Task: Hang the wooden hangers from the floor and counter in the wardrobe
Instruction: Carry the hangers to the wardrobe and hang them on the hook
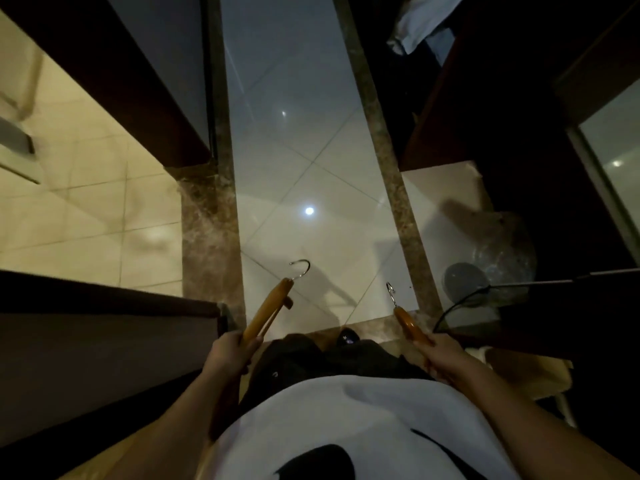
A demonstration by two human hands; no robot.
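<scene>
Mid-task, carry stage. Left hand (230,351) is curled round the end of one wooden hanger (268,308), its metal hook pointing forward over the tiled floor (294,161). Right hand (446,355) grips a second wooden hanger (408,323), hook also forward. Both are lifted off the floor and neither is hung yet. No rail is visible; the dark opening on the right with a white garment (420,22) is probably the wardrobe. No loose hangers in view. Remaining: hook both on.
</scene>
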